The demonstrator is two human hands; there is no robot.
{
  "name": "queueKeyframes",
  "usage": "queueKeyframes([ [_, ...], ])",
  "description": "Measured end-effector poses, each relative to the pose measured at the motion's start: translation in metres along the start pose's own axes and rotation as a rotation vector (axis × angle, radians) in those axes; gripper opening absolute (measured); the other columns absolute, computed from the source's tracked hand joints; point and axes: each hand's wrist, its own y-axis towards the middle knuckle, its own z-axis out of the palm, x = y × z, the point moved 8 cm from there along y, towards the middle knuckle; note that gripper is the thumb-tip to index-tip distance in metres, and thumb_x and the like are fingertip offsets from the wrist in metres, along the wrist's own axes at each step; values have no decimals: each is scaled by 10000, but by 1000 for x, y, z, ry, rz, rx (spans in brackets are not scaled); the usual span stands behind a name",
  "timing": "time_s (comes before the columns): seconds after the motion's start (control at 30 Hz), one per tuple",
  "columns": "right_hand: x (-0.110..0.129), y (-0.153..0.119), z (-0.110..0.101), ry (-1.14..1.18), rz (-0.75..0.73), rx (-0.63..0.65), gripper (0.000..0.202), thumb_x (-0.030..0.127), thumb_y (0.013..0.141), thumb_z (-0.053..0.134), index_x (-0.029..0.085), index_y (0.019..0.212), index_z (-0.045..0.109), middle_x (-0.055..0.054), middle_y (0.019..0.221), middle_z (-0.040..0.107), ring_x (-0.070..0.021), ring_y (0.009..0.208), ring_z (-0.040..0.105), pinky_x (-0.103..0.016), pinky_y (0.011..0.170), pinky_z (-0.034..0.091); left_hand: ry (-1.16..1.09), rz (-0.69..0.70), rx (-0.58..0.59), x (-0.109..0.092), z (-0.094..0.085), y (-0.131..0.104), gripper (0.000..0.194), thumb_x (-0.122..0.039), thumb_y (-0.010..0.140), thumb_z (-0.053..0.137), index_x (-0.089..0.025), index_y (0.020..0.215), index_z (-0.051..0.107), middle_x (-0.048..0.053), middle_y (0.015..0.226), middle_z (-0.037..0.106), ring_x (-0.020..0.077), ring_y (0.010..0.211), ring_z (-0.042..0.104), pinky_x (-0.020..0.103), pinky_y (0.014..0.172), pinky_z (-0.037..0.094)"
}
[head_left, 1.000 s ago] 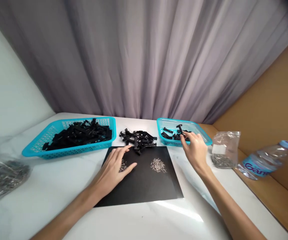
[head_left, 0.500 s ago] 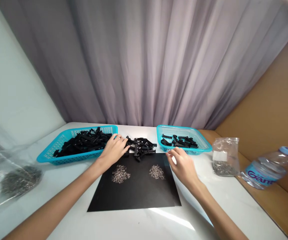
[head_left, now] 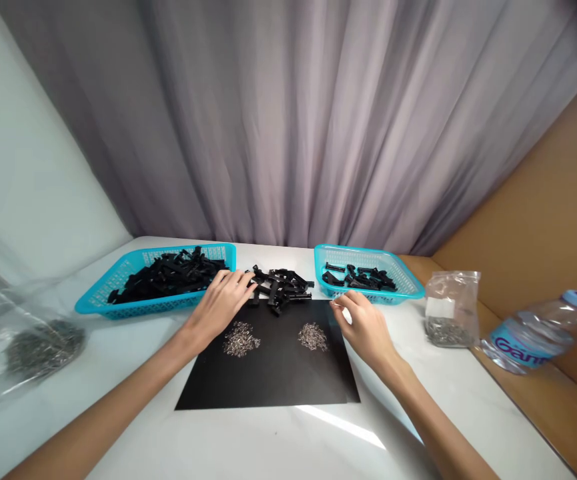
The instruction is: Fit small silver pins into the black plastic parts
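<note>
My left hand (head_left: 224,297) reaches over the near left side of a loose pile of black plastic parts (head_left: 281,288). Its fingers are slightly apart and the fingertips are at the pile's edge; I see nothing held in them. Beside the right edge of the black mat (head_left: 268,383), my right hand (head_left: 365,327) is closed in a pinch. A thin shiny bit, seemingly a small metal piece (head_left: 335,305), shows at its fingertips. Two heaps of small metal pieces lie on the mat, a left heap (head_left: 241,340) and a right heap (head_left: 313,337).
A blue basket (head_left: 93,306) full of black parts stands at the left. Another blue basket (head_left: 408,293), holding fewer, stands at the right. Clear bags of metal pieces lie at far left (head_left: 43,347) and right (head_left: 451,327), with a water bottle (head_left: 541,333) beyond.
My left hand has shifted slightly left, its thumb drawn closer to the fingers. My right hand stays pinched in nearly the same place. The view has tilted a little.
</note>
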Motion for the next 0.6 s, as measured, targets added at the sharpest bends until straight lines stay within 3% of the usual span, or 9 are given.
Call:
queueKeyframes([
  [0.1, 4, -3, 4, 24, -1, 30, 248, 260, 1039, 465, 211, 865, 635, -56, 863, 654, -221, 840, 645, -302, 653, 438, -115, -103, -97, -6, -21, -20, 253, -277, 1054, 442, -192, 1221, 612, 107, 1151, 670, 245, 1019, 673, 421, 949, 528],
  [0.17, 15, -6, 11, 54, -24, 70, 239, 258, 1039, 470, 208, 881, 642, -57, 870, 656, -219, 832, 646, -305, 667, 453, -414, -268, -201, -2, -28, -37, 251, -329, 1009, 560, -227, 1231, 612, 57, 1127, 648, 193, 932, 697, 377, 932, 578],
  [0.23, 36, -13, 21, 100, -82, 127, 237, 255, 1044, 466, 204, 912, 656, -63, 888, 660, -216, 828, 646, -311, 698, 480, -708, -419, -225, 2, -21, -52, 299, -352, 953, 640, -244, 1232, 625, 28, 1092, 617, 175, 924, 718, 350, 914, 620],
  [0.3, 62, -21, 31, 162, -155, 186, 232, 250, 1051, 457, 202, 986, 675, -74, 938, 666, -214, 860, 648, -321, 752, 512, -893, -514, -176, 1, -7, -60, 288, -364, 923, 662, -232, 1178, 662, 26, 1072, 593, 191, 984, 722, 348, 906, 641],
  [0.43, 103, -34, 44, 221, -251, 272, 281, 264, 1043, 486, 186, 1276, 622, -119, 1128, 640, -237, 955, 647, -373, 827, 554, -969, -553, -83, -2, 7, -59, 224, -387, 910, 646, -205, 999, 740, 56, 1094, 600, 228, 1090, 668, 396, 955, 625],
  [0.6, 116, -31, 51, 256, -280, 326, 428, 329, 1044, 493, 208, 1455, 486, -140, 1239, 580, -257, 1019, 623, -436, 874, 579, -1027, -605, -83, 4, 4, -56, 316, -439, 925, 627, -203, 1107, 729, 49, 1067, 600, 198, 931, 701, 435, 969, 602],
])
